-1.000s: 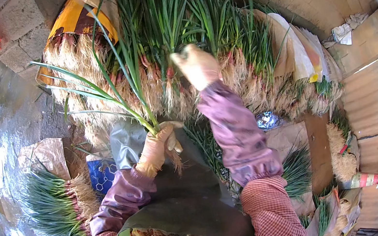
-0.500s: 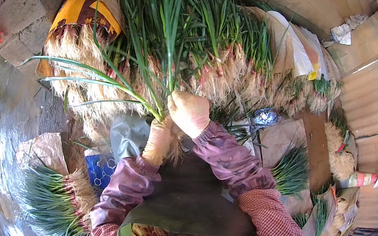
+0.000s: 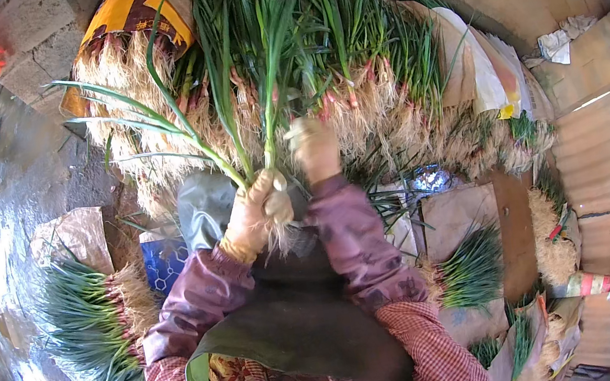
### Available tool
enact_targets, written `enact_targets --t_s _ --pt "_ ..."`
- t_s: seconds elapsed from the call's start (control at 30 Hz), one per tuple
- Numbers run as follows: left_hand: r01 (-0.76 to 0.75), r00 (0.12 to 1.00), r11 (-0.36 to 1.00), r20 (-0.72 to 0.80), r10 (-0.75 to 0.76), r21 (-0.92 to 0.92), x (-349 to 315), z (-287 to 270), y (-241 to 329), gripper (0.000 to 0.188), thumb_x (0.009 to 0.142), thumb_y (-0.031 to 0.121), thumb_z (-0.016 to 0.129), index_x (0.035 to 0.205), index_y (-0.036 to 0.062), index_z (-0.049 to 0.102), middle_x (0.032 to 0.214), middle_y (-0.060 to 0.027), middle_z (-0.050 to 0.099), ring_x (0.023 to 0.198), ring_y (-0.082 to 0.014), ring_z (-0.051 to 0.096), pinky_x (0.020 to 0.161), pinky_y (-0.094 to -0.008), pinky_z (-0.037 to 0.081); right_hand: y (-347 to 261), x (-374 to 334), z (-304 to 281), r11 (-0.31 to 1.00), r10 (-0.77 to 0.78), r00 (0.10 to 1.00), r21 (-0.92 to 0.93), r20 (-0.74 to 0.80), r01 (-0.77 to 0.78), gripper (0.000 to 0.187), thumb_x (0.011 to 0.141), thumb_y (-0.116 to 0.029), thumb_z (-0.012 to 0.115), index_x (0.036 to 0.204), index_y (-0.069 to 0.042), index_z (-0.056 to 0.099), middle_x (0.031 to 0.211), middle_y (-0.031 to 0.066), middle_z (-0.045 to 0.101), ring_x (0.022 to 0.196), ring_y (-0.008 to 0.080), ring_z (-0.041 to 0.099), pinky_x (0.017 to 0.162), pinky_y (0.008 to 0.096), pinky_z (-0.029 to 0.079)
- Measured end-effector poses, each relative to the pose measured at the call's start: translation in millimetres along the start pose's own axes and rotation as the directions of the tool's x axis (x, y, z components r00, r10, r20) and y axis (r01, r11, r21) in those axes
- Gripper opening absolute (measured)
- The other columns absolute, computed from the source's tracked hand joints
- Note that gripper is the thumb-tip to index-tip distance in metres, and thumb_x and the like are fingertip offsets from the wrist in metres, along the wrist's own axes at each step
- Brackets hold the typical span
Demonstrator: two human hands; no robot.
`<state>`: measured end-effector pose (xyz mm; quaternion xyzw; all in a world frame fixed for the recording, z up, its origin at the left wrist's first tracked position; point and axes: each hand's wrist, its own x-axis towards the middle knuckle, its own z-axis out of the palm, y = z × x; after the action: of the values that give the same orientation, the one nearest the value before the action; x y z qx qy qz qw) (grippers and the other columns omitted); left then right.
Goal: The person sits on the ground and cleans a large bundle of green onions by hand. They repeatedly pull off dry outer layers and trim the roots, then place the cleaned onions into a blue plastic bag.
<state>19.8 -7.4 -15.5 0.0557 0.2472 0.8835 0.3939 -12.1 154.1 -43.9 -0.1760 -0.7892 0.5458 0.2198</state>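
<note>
Head view: the left hand [image 3: 254, 207], angled up and inward, curls its fingers round a few onions [image 3: 269, 137], leaves fanning upward, roots hanging beneath. The right hand [image 3: 314, 148], raised just beside them below the heap [image 3: 359, 76], is blurred; I cannot tell its fingers' state.

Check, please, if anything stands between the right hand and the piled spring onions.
Nothing visible does: the blurred right hand is close to the piled spring onions. The held spring onions rise to its left.
</note>
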Motion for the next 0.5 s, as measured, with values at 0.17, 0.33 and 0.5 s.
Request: enact_targets --t_s 0.17,0.33,0.5 --pt "0.155 0.983 0.961 0.132 -0.127 -0.228 -7 -21 6 0.027 0.093 0.032 0.045 0.09 0.0072 0.054 0.053 0.0031 0.038 0.051 -0.0137 0.042 0.053 -0.029 0.037 -45 -12 -16 0.635 0.203 0.797 0.544 0.568 -0.549 0.024 0.088 -0.026 0.054 0.082 -0.004 0.06 0.062 -0.0042 0.052 0.043 0.0 0.037 0.036 0.0151 0.028" --pt "0.09 0.942 0.996 -0.324 -0.092 -0.022 -5 5 6 0.022 0.092 0.027 0.047 0.093 0.0067 0.054 0.061 -0.0035 0.052 0.052 -0.0178 0.051 0.052 -0.03 0.044 -47 -18 5 0.901 0.132 0.868 0.307 0.479 -0.306 0.025 0.087 -0.029 0.057 0.081 -0.005 0.06 0.056 -0.001 0.052 0.043 0.0058 0.045 0.037 0.0189 0.035" --pt "0.104 0.982 0.995 0.16 -0.1 -0.011 -16 16 15 0.029 0.09 0.036 0.05 0.086 0.0071 0.052 0.052 0.0028 0.037 0.043 -0.0111 0.037 0.044 -0.027 0.033 24 5 1 0.778 0.367 0.915 0.485 0.165 -0.399 0.024 0.086 -0.023 0.058 0.073 -0.003 0.057 0.061 0.003 0.058 0.043 0.0077 0.046 0.038 0.0222 0.036"
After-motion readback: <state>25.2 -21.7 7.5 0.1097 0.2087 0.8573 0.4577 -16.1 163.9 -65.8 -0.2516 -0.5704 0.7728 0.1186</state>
